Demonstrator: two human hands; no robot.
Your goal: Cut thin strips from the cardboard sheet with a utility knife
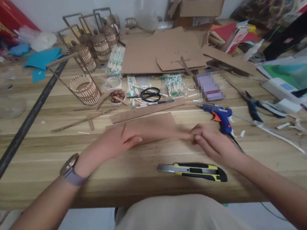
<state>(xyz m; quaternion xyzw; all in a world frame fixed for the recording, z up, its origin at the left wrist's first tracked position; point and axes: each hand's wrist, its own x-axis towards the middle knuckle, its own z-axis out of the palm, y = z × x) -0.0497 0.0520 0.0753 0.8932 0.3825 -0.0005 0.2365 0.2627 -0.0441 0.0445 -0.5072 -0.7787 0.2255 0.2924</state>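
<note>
My left hand (113,141), with a watch (70,165) on its wrist, reaches over a flat brown cardboard piece (166,120). Its fingers look stretched out to the right, thumb apart, though motion smears their tips. Close to those tips my right hand (212,142) is closed in a pinch, on what seems a thin brown strip (185,135); blur hides where the strip ends. Nearer to me lies a yellow and black utility knife (199,171) with its blade out to the left. A blue glue gun (220,115) rests just beyond my right hand.
Behind the cardboard lie a long cardboard strip (147,111), black-handled scissors (150,94) and a bowl of brown beads (117,96). Small stick lanterns (100,45) and an open stick basket (84,90) stand farther back. Pliers (253,108) and white scraps lie at right.
</note>
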